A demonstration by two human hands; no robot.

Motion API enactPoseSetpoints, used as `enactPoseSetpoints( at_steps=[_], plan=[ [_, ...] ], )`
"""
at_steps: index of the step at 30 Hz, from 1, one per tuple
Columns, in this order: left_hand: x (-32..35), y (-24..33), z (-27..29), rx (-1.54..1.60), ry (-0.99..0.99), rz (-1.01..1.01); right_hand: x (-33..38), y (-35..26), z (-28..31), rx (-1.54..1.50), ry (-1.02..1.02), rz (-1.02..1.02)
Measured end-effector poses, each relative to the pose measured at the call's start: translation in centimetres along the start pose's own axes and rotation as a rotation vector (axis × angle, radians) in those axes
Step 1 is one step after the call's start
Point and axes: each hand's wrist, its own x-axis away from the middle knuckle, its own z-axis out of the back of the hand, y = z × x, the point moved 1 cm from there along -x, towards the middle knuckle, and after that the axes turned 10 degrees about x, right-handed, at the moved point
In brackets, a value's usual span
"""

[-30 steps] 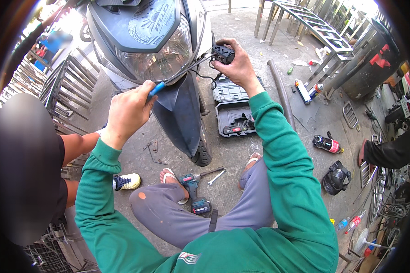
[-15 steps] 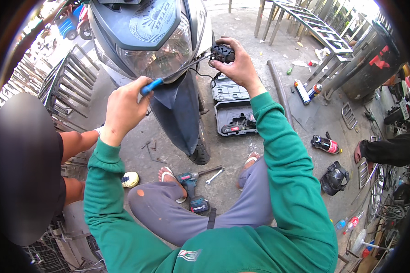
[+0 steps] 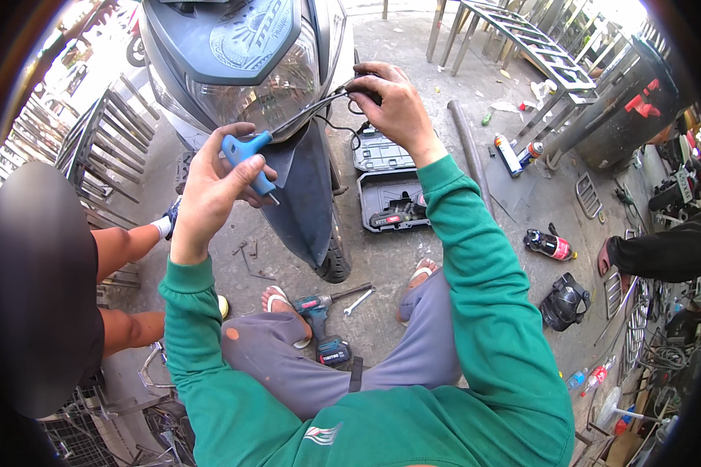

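Left hand [image 3: 214,191]: clenched round the blue T-handle [image 3: 245,152], down in front of the scooter's black mudguard [image 3: 304,194], right under the headlight [image 3: 265,86]. A second ago it sat a bit higher with just the blue tip poking out of the fist; now the whole grip shows.
Right hand [image 3: 393,105]: same as before, closed on a small black part [image 3: 366,86] at the scooter's right side.
Cable [image 3: 308,113]: runs from that black part across the headlight toward the blue handle; can't tell if it actually touches the tool.
What changed: mostly the left hand dropping and turning. Looks to me like the tool's being re-gripped rather than worked, so the fiddling at the front end isn't done.
On the floor: open black tool case [image 3: 389,202] beside the front wheel [image 3: 333,261], drill [image 3: 323,327] and a spanner [image 3: 360,300] between the sandalled feet.
Nearby: another person's bare arms at the left edge.
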Motion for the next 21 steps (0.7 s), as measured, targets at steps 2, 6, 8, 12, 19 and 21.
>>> enactPoseSetpoints(
  at_steps=[2, 6, 8, 12, 19, 21],
  plan=[
    [-0.3, -0.2, 0.0, 0.075, 0.026, 0.025, 0.0, 0.0, 0.1, -0.006, -0.018, -0.002],
    [-0.8, -0.8, 0.8, 0.232, 0.027, 0.065, 0.0, -0.1, 0.1, 0.006, -0.011, 0.000],
    [-0.9, -1.4, 1.1, 0.342, 0.037, 0.091, -0.1, -0.2, 0.1, 0.010, -0.011, -0.003],
    [-1.1, -2.5, 1.2, 0.529, 0.083, 0.157, -0.1, -0.2, 0.2, 0.021, -0.002, -0.005],
    [-1.3, -2.7, 1.1, 0.682, 0.084, 0.146, -0.2, -0.2, 0.1, -0.007, -0.001, -0.033],
    [-1.4, -2.7, 1.1, 0.693, 0.078, 0.165, -0.2, 0.0, 0.0, 0.002, 0.002, -0.021]
  ],
)
